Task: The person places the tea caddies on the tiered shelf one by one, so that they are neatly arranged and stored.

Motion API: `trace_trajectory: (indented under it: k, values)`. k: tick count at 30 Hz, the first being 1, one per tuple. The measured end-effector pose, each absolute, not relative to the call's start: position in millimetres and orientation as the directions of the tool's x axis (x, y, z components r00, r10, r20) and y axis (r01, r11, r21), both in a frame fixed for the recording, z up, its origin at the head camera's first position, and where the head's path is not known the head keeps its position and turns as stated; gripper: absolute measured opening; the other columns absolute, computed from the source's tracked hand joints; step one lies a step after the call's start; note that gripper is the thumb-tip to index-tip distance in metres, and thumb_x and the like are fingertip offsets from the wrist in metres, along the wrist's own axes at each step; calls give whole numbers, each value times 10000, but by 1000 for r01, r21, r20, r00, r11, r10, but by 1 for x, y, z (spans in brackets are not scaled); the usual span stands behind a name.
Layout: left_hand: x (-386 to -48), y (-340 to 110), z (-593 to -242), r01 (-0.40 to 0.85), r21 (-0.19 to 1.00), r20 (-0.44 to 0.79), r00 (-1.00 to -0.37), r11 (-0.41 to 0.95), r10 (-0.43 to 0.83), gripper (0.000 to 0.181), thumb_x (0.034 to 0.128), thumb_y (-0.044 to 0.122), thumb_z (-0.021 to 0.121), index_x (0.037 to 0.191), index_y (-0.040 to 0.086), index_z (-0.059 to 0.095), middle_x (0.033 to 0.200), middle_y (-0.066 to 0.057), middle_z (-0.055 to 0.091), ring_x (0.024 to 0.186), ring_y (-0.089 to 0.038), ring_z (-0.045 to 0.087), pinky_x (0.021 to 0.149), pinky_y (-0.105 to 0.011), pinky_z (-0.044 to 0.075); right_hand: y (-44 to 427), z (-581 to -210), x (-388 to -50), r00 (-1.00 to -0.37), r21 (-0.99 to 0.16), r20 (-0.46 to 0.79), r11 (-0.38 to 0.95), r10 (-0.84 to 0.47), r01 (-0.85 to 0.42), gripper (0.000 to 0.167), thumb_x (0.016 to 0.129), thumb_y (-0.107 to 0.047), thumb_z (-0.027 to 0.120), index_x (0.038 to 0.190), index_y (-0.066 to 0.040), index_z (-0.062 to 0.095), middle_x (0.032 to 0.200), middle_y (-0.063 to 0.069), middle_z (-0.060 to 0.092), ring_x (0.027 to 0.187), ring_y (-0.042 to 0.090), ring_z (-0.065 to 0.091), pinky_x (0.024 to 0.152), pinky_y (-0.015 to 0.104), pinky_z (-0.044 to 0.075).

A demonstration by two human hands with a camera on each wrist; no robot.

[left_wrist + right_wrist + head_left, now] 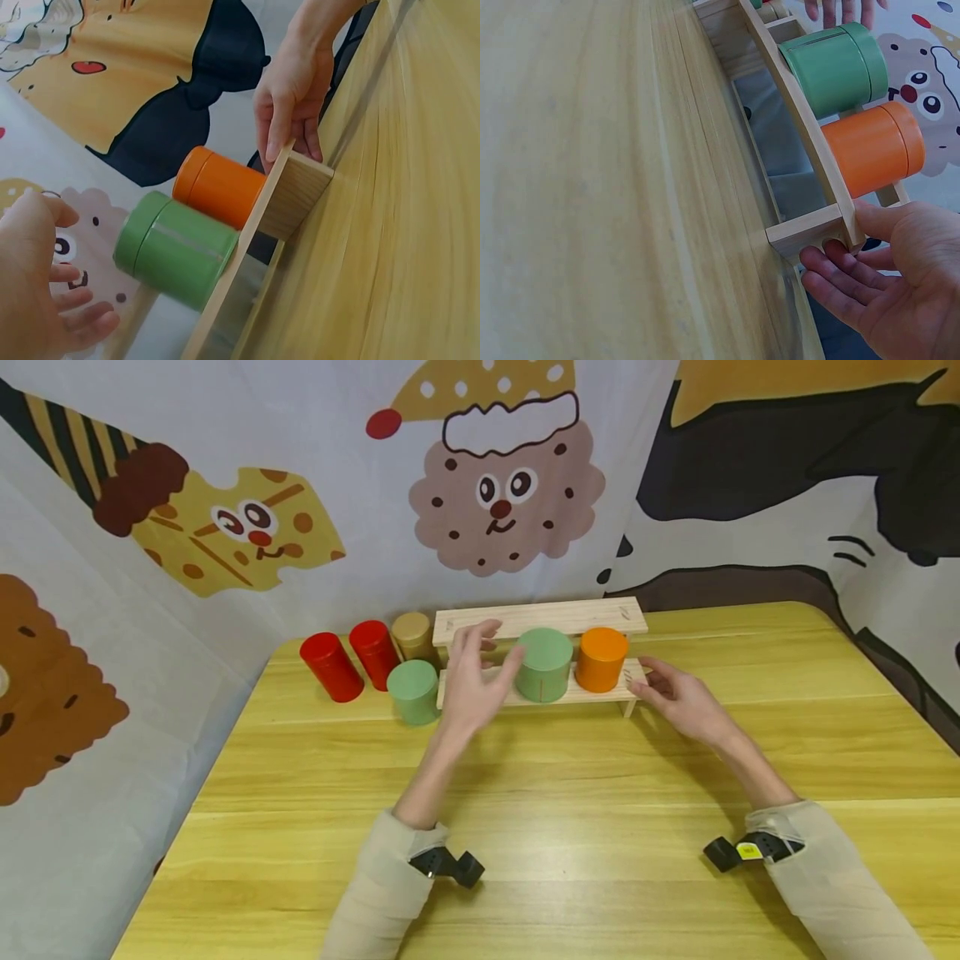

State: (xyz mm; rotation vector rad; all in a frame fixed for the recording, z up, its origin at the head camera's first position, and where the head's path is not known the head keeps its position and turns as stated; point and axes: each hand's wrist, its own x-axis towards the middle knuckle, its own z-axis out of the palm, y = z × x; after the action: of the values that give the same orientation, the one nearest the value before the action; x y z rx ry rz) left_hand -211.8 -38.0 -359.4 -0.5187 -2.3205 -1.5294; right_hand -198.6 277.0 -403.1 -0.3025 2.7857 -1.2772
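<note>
At the back of the counter (pixel 570 827), a two-step wooden shelf (pixel 540 617) stands before a printed cloth (pixel 360 568) with cartoon figures. Crowding the shelf's left end are two red canisters (pixel 330 668) (pixel 374 655), a tan canister (pixel 414 639) and a squat green canister (pixel 413 693); whether the squat one touches the shelf cannot be told. On the lower step, a large green canister (pixel 543 668) stands upright, an orange canister (pixel 600 662) upright just to its right, between it and the right hand (pixel 686 700).

The left hand (pixel 476 681) is raised over the left part of the lower step, covering it in the head view. It grasps nothing: the fingers are spread and loosely bent, the thumb toward the large green canister, and the left wrist view shows a gap between them. The right hand reaches in from the side and pinches the shelf's right end, thumb on the lower step's board, fingers at the end panel below. Both forearms slant inward, in pale sleeves (pixel 382 885) (pixel 832 877).
</note>
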Motion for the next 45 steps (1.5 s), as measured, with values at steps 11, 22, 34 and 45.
trace_trajectory:
  k: [11, 22, 34, 45]
  values:
    - [-214, -63, -362, 490, 789, 497, -864, 370, 83, 458, 969, 236, 665, 1344, -2, 553, 1299, -211, 507, 1044, -394, 557, 816, -496, 539, 277, -402, -198, -979, -753, 30, 640, -202, -155, 712, 1059, -371, 519, 1548, 80, 265, 1356, 360, 502, 1196, 471, 546, 998, 593, 449]
    - [-215, -96, -369, 461, 765, 482, -873, 450, 75, 486, 966, 243, 650, 1357, -23, 536, 1307, -209, 513, 1018, -412, 542, 811, -476, 498, 276, -402, -198, -978, -749, 26, 644, -206, -155, 716, 1059, -379, 516, 1553, 72, 260, 1374, 366, 488, 1216, 482, 536, 1005, 598, 445]
    - [-213, -136, -378, 347, 726, 423, -906, 594, 13, 510, 938, 300, 670, 1351, 21, 562, 1336, -154, 501, 1131, -344, 513, 948, -504, 438, 277, -402, -198, -978, -751, 27, 641, -209, -158, 721, 1058, -387, 515, 1554, 70, 260, 1374, 367, 489, 1210, 479, 543, 1000, 595, 452]
    - [-212, -158, -387, 247, 673, 341, -940, 698, 3, 569, 923, 348, 687, 1378, 39, 541, 1400, -165, 457, 1205, -387, 395, 954, -559, 370, 278, -404, -198, -978, -753, 30, 639, -206, -158, 723, 1057, -399, 515, 1553, 66, 268, 1390, 374, 473, 1227, 490, 526, 1014, 606, 434]
